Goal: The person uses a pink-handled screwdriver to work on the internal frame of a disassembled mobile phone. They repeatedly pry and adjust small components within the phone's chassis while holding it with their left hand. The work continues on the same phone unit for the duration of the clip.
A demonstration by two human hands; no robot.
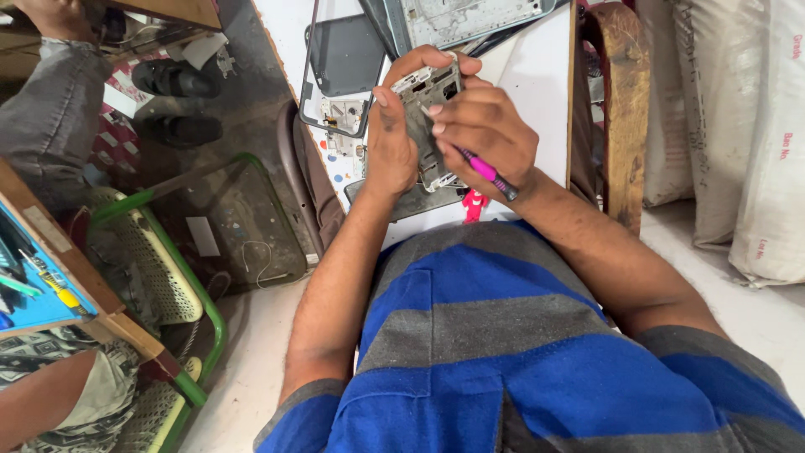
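**Mia:** What is the left hand (390,147) doing?

**Sam:** It is wrapped around a phone frame (429,126), a grey piece with holes in it, and holds it up near the top middle of the picture. The frame stands tall, its long side running up and down.

**Mia:** And the right hand (485,138)?

**Sam:** Its fingers are pinched shut on a pink screwdriver (485,169). The pink handle points down and to the right. The tip goes up and left, under the fingers, onto the frame. I cannot see the tip itself.

**Mia:** So which way is the frame from that hand?

**Sam:** Just to its left, touching it. Both hands are right on the frame, one on each side.

**Mia:** How many things can you count?

**Sam:** One frame in the hands and one screwdriver. On the white table (537,75) behind, there is one dark phone back cover (344,59) to the upper left and one big grey metal plate (457,17) at the top edge. A small red thing (474,204) sits just below the hands. In the upper left there are two black sandals (172,77) on the floor.
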